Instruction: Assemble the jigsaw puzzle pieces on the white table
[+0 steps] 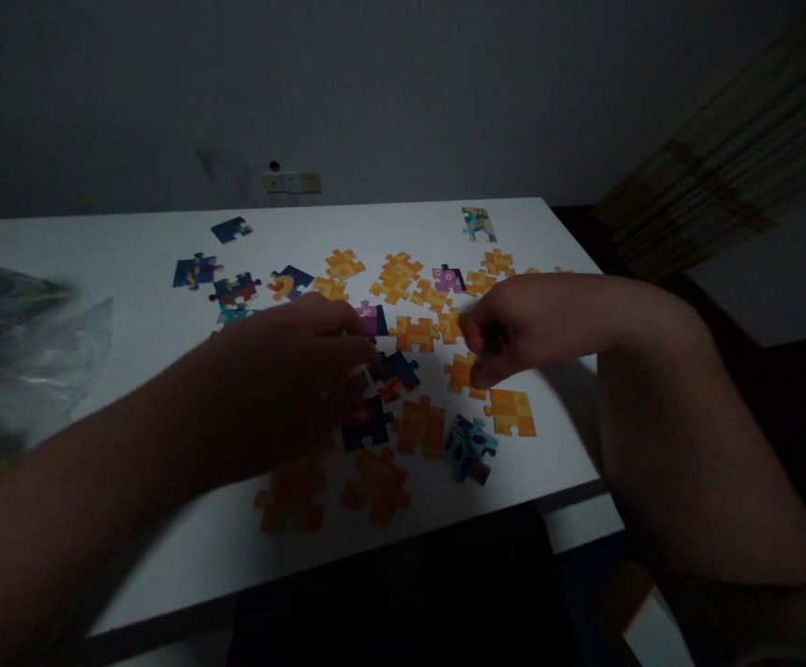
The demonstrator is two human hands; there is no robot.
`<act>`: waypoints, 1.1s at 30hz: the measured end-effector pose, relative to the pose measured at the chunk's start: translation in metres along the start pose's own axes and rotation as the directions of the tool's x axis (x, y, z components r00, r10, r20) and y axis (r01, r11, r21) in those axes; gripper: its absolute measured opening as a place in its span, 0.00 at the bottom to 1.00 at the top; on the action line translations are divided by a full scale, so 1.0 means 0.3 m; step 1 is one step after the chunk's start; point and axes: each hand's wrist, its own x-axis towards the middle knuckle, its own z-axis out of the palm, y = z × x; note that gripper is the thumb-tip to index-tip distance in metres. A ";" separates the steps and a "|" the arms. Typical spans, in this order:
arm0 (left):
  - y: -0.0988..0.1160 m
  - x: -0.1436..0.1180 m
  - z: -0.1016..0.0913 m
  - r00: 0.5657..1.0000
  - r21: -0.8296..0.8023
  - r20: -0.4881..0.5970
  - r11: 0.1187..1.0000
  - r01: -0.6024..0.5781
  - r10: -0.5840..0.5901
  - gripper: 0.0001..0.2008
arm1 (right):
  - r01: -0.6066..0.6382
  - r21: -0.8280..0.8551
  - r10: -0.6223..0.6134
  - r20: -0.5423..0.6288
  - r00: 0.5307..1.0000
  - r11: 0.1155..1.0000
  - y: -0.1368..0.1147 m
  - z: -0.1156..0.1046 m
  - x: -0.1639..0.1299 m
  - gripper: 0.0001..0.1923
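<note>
While the room is dim, we can make out both of our hands over a white worktop (pixel 132 343) strewn with jigsaw pieces. Our right hand (pixel 535 324) reaches in from the right, its fingers curled down with the tips pinched at an orange piece (pixel 459 373) lying flat on the worktop; the grip is nearly closed on that piece's upper edge, though we cannot tell if it has lifted. Our left hand (pixel 292 371) hovers over the middle of the scatter, fingers bent and close together above a dark blue piece (pixel 396 369); whether its grip has hold of anything we cannot tell, since the hand is blurred and hides what lies under it. Just beside the right fingertips sits another orange piece (pixel 511 412), and near that a teal and dark piece (pixel 471 449). More orange pieces (pixel 396 273) lie farther back. A crumpled clear plastic bag (pixel 20 352) rests at the left edge.
</note>
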 end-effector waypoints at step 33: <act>0.184 0.152 0.117 0.945 0.033 0.266 0.978 -0.205 0.189 0.10 | 0.059 -0.076 -0.062 -0.029 0.998 0.995 -0.084 0.039 0.005 0.08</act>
